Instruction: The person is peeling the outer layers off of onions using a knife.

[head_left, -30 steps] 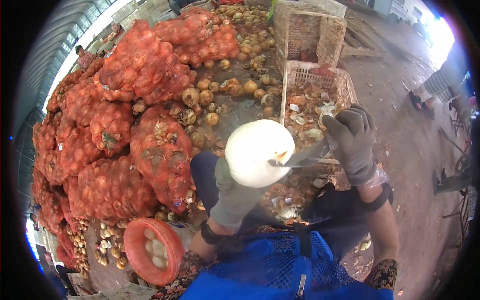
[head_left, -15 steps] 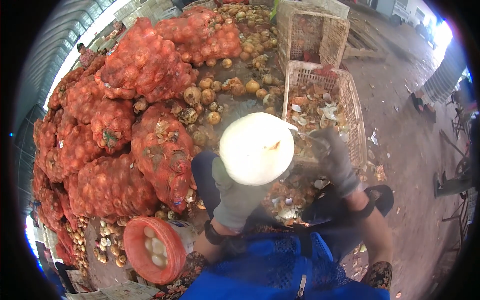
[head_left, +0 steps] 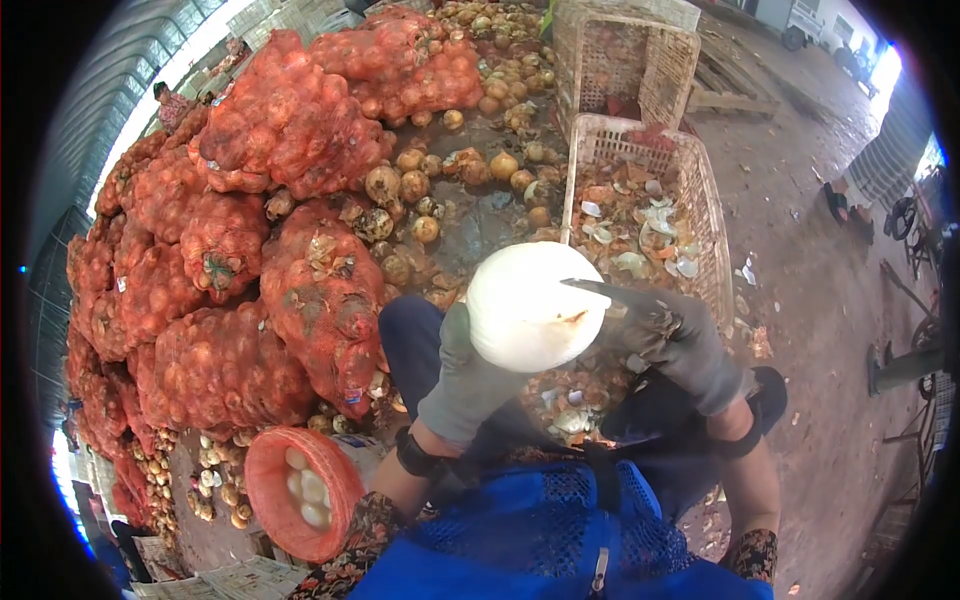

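Note:
A large peeled white onion (head_left: 525, 300) is held up in front of me by my left hand (head_left: 462, 385), gloved in grey and wrapped round its lower left side. A small brown patch marks the onion's lower right. My right hand (head_left: 690, 350), in a dirtier grey glove, is closed on a knife (head_left: 598, 289). The dark blade points left, its tip over the onion's right side; the handle is hidden in the fist. Skins and peel scraps (head_left: 575, 405) lie between my knees below.
A plastic crate (head_left: 712, 225) holding onion skins stands just beyond my right hand. Red mesh sacks of onions (head_left: 225, 370) are heaped to the left, with loose onions (head_left: 425, 230) on the floor. A red-lined bucket (head_left: 262, 490) contains peeled onions. Another person (head_left: 880, 180) is at far right.
The onion has moved right and slightly down with my left hand, and turned. My right hand has shifted slightly right and down; the knife blade now shows plainly over the onion.

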Motion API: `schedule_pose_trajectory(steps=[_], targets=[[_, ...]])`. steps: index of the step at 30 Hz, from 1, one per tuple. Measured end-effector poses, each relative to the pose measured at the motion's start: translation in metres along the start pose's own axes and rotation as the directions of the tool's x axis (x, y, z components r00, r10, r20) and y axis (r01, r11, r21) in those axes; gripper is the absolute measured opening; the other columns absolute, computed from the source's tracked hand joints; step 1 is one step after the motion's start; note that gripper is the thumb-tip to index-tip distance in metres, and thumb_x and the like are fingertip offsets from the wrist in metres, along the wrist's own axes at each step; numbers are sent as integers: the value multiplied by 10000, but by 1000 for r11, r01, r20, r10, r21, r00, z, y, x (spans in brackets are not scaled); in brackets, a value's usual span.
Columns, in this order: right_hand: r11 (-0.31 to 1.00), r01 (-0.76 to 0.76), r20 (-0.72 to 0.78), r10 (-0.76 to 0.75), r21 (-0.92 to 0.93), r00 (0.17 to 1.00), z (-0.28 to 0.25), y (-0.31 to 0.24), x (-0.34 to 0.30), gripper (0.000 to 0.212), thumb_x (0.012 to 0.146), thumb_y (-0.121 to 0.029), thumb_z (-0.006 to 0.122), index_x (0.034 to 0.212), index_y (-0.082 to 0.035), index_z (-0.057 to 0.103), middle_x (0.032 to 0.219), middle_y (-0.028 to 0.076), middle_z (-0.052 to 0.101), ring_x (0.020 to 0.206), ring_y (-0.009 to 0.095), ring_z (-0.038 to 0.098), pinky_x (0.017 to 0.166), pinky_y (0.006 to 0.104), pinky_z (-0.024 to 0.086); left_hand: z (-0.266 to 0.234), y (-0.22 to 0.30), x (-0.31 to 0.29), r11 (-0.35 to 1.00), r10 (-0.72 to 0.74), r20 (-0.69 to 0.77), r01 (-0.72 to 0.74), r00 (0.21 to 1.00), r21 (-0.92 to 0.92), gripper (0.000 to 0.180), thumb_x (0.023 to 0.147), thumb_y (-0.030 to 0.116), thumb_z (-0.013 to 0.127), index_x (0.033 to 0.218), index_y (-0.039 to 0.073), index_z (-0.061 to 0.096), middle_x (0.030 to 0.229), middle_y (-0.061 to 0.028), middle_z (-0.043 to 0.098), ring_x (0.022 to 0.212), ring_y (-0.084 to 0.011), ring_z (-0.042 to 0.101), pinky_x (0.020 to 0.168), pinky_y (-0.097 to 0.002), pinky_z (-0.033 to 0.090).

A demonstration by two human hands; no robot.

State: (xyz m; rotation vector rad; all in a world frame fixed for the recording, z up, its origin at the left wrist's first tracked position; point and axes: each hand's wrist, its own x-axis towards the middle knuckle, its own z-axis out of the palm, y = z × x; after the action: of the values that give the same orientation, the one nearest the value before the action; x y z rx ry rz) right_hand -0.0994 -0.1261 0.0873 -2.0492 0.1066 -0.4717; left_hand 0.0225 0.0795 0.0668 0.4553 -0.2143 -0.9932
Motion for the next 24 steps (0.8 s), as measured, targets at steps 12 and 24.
schedule_pose_trajectory(steps=[12, 24], targets=[[1000, 23, 83, -21, -20, 996, -16, 3, -9, 247, 732, -171, 806, 805, -35, 614, 640, 39, 549, 581, 104, 460, 554, 276, 422, 9, -4, -8, 990, -102, 11, 101, 995, 98, 1000, 735, 666, 640, 1461, 97, 251, 1473, -168, 322, 1319, -377, 369, 1068, -570, 333], [994, -105, 156, 108, -26, 982, -23, 7, -22, 265, 740, -145, 780, 938, -19, 656, 721, 81, 582, 628, 148, 536, 601, 285, 450, 6, -1, -11, 987, -92, -21, 94, 996, 133, 960, 751, 652, 638, 1443, 88, 286, 1448, -155, 362, 1314, -354, 384, 1081, -542, 333]])
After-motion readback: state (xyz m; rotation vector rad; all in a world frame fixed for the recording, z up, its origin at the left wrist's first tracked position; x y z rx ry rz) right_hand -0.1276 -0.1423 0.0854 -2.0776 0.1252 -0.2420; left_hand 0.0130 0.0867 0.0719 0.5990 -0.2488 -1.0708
